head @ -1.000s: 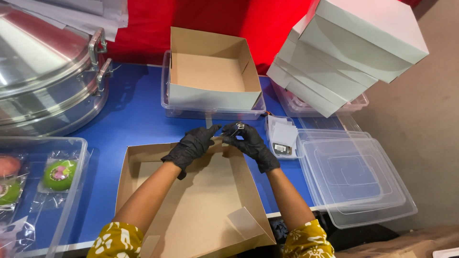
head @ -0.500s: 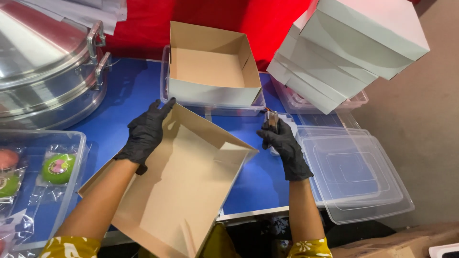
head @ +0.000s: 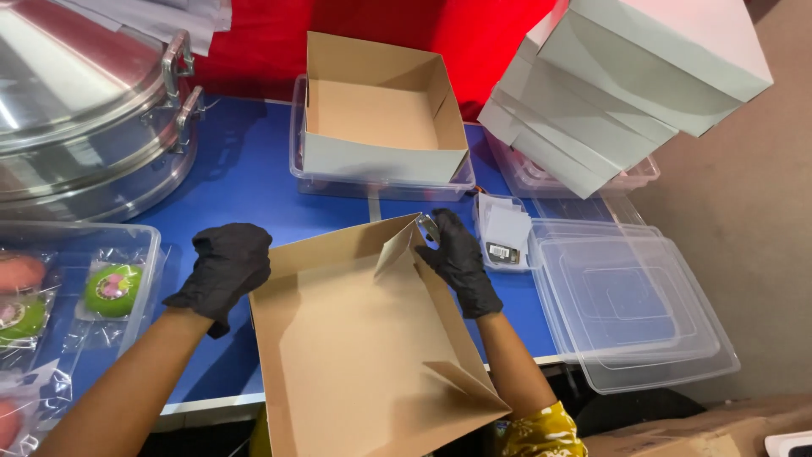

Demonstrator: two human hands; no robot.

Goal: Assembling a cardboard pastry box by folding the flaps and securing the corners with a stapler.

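Both hands, left (head: 222,269) and right (head: 457,258), grip one open box (head: 355,347), long axis running away from the person (tilted). Right pinches the far corner, seemingly; a second box (head: 381,114) sits on the bench (head: 245,182).

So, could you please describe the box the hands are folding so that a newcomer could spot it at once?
On the blue table, nearest the front edge, lies a brown cardboard box between two black-gloved hands. Unlike the finished box sitting in the clear tub behind it, its walls are only partly raised.

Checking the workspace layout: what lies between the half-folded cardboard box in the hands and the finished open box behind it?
In the head view, only bare blue table lies between the half-folded box and the finished box in its clear tub.
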